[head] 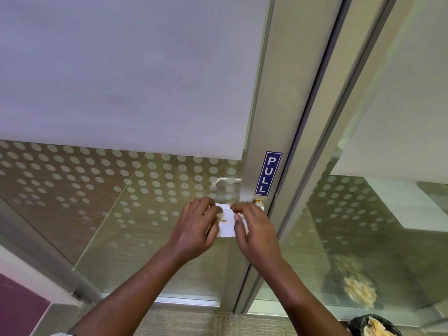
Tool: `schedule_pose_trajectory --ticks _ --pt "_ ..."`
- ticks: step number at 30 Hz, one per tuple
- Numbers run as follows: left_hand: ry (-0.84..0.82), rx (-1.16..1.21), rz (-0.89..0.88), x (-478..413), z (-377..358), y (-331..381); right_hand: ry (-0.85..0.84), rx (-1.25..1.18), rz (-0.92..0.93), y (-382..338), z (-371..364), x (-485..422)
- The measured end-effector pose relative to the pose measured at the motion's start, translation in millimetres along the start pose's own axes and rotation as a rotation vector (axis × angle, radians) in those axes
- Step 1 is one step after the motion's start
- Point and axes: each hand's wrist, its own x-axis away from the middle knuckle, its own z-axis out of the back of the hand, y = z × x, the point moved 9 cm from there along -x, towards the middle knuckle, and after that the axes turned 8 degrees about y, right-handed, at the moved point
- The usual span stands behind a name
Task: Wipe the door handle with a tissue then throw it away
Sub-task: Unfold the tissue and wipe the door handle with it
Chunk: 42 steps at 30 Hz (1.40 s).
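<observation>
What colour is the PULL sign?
The PULL sign is dark blue with white letters, seen in the head view.

I see a soft, matt white paper tissue (226, 223) with a small brown smear. The door frame (269, 117) is brushed, satin metal; its glass panel (121, 190) is glossy with frosted dots. The PULL sticker (268, 173) looks glossy blue. A knob (258, 201) shines brassy. The bin liner (358, 323) is shiny black plastic.

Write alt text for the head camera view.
Both hands, left hand and right hand, hold a white tissue against a glass door, just below a blue PULL sign. A bin with a black liner sits at lower right.
</observation>
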Motion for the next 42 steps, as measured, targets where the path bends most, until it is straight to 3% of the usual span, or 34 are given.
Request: schedule_pose_trajectory --ticks 6,12,17,22,26,28,32,35,39,42 --pt "-0.009 -0.144 -0.187 -25.9 17.9 4.7 -0.204 0.277 0.125 13.0 -37.3 17.2" --pt "0.239 -0.429 -0.612 -104.7 73.7 18.1 -0.2 0.407 0.256 22.3 -42.2 23.0" --pt "0.32 -0.611 -0.795 -138.8 88.4 15.0 -0.215 0.584 0.174 6.7 -58.5 20.2" --pt "0.378 -0.673 -0.819 -138.6 81.4 12.2 -0.346 0.702 0.006 -15.4 -82.8 2.8" --pt "0.396 -0.672 -0.828 -139.3 77.7 9.3 -0.343 0.726 -0.173 -12.6 -100.1 -11.0" --pt "0.396 -0.666 -0.83 -139.9 76.6 7.2 -0.317 0.674 -0.104 -16.0 -95.6 -8.1" --pt "0.385 -0.678 -0.825 -140.5 73.7 4.9 -0.248 0.514 0.314 4.8 -61.2 15.6" --pt "0.389 -0.704 -0.829 -141.1 74.4 6.0 -0.322 0.501 0.408 30.5 -45.8 15.5" --pt "0.383 -0.723 -0.824 -141.7 72.2 4.4 -0.245 0.546 0.269 3.3 -55.5 9.6" --pt "0.37 -0.725 -0.825 -143.0 70.2 2.5 -0.322 0.629 0.068 -9.2 -75.5 -3.0"
